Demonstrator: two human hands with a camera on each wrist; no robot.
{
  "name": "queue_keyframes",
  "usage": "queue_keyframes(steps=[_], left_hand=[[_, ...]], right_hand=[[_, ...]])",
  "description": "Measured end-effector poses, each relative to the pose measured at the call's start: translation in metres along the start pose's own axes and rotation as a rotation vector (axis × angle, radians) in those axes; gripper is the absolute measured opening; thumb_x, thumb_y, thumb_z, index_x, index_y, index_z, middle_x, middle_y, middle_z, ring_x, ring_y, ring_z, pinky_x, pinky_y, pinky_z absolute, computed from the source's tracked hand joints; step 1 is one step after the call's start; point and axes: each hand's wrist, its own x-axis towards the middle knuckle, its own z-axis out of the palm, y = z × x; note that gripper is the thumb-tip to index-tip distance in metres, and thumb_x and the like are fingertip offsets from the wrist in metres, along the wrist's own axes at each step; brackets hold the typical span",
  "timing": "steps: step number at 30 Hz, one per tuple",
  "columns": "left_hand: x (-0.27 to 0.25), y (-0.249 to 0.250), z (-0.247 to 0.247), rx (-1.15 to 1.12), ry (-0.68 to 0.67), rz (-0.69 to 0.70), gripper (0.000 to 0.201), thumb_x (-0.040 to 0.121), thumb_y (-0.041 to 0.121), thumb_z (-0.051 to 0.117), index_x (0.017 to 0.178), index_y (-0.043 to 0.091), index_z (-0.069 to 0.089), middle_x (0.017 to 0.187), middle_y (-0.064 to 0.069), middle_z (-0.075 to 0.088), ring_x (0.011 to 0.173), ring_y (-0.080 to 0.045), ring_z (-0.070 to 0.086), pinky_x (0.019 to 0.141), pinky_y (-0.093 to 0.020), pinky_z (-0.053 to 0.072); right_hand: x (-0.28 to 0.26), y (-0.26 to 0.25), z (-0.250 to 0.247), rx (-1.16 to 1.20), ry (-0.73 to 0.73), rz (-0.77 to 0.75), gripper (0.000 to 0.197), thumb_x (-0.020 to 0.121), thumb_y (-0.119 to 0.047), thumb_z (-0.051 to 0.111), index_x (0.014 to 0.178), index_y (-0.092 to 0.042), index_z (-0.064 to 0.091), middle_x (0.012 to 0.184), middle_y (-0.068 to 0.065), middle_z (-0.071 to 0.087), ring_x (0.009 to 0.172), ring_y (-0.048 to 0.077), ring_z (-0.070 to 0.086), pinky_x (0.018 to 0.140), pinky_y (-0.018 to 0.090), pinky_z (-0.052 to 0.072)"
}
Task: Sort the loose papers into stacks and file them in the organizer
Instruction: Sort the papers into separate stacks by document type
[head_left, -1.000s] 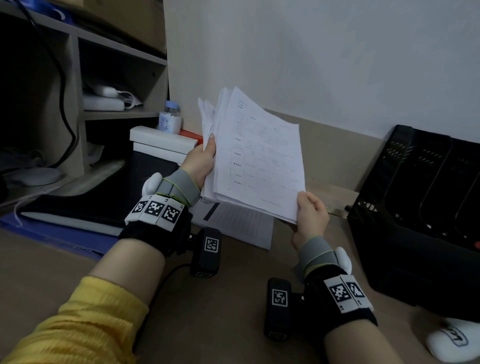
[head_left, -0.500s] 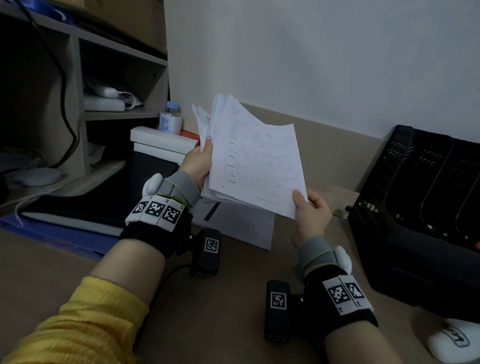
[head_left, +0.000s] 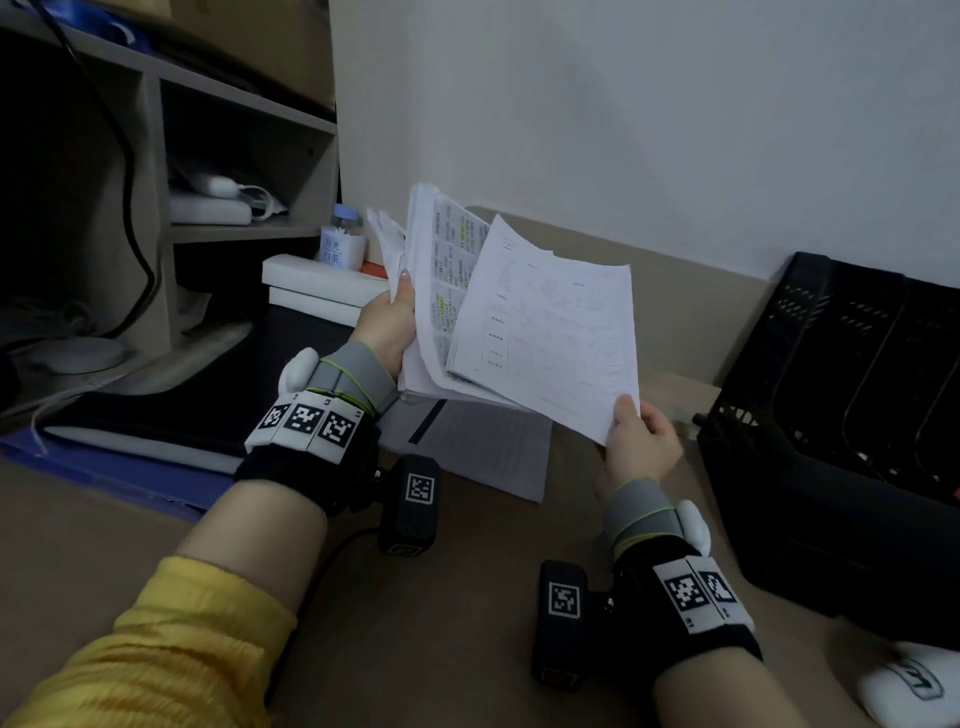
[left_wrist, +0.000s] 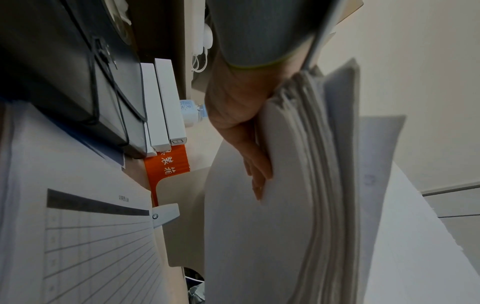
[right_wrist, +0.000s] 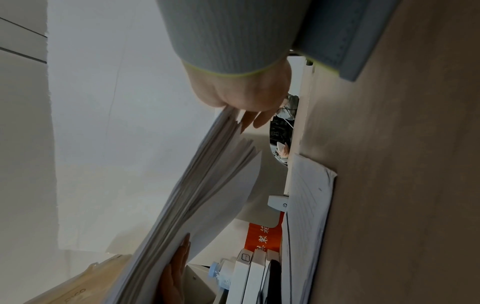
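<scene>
A thick stack of white printed papers (head_left: 441, 291) (left_wrist: 306, 185) is held upright above the desk. My left hand (head_left: 387, 322) (left_wrist: 249, 148) grips its left edge, thumb in front. My right hand (head_left: 636, 441) (right_wrist: 246, 100) pinches the lower right corner of the top few sheets (head_left: 550, 332) (right_wrist: 215, 156) and holds them fanned out to the right of the stack. The black organizer (head_left: 852, 426) with upright slots stands at the right. One ruled sheet (head_left: 483, 447) (left_wrist: 85, 236) (right_wrist: 306, 205) lies flat on the desk under the stack.
White boxes (head_left: 322, 286), a small bottle (head_left: 343, 239) and a black folder (head_left: 171, 405) sit left of the papers, below a wooden shelf unit (head_left: 244, 171). A white mouse (head_left: 914, 680) lies at the lower right. The wall is close behind.
My right hand has moved right and down with the top sheets, fanning them away from the stack and uncovering a page with highlighted print. My left hand has stayed in place.
</scene>
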Motion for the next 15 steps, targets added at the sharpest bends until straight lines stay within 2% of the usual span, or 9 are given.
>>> queue_keyframes(steps=[2,4,7,11,14,15], left_hand=[[0.001,0.0,-0.001,-0.013,-0.01,-0.003,0.038,0.099,0.049,0.039,0.112,0.019,0.059,0.111,-0.004,0.068,0.098,-0.021,0.065,0.084,-0.031,0.052],[0.001,0.001,-0.003,-0.007,-0.009,-0.002,0.041,0.1,0.049,0.038,0.115,0.018,0.059,0.111,-0.004,0.068,0.097,-0.021,0.065,0.083,-0.03,0.052],[-0.001,0.004,-0.002,-0.016,-0.015,0.003,0.048,0.1,0.049,0.036,0.125,0.014,0.058,0.11,-0.005,0.067,0.093,-0.019,0.064,0.073,-0.027,0.051],[-0.002,0.009,-0.003,0.024,0.004,0.013,0.051,0.102,0.048,0.032,0.127,0.011,0.055,0.112,-0.003,0.065,0.083,-0.014,0.063,0.058,-0.021,0.047],[0.002,0.011,-0.006,0.044,0.002,0.011,0.055,0.102,0.049,0.03,0.128,0.008,0.056,0.116,-0.002,0.064,0.084,-0.013,0.062,0.056,-0.018,0.045],[0.001,0.013,-0.008,0.063,0.01,0.017,0.055,0.102,0.049,0.028,0.128,0.009,0.056,0.114,-0.001,0.063,0.085,-0.013,0.06,0.054,-0.017,0.043]], right_hand=[[0.0,0.001,0.001,-0.007,-0.017,0.035,0.004,0.088,-0.012,0.062,0.086,-0.012,0.065,0.085,0.002,0.065,0.076,0.016,0.061,0.071,0.027,0.055],[0.0,0.003,0.002,-0.031,-0.022,0.049,0.016,0.088,-0.012,0.061,0.102,-0.006,0.066,0.096,0.008,0.066,0.083,0.019,0.062,0.08,0.031,0.054],[0.004,0.003,0.001,-0.037,0.018,0.03,0.016,0.089,-0.009,0.058,0.104,-0.005,0.063,0.1,0.01,0.064,0.085,0.02,0.06,0.076,0.027,0.05],[0.011,0.006,-0.005,-0.018,0.112,0.027,0.022,0.09,-0.008,0.055,0.112,-0.008,0.062,0.102,0.008,0.062,0.085,0.02,0.058,0.065,0.022,0.046],[0.013,0.01,-0.007,0.0,0.13,0.07,0.03,0.088,-0.006,0.054,0.117,-0.008,0.062,0.111,0.01,0.064,0.09,0.024,0.062,0.072,0.028,0.053],[0.014,0.012,-0.008,0.012,0.13,0.09,0.033,0.088,-0.004,0.054,0.119,-0.007,0.061,0.112,0.01,0.064,0.091,0.027,0.064,0.069,0.031,0.058]])
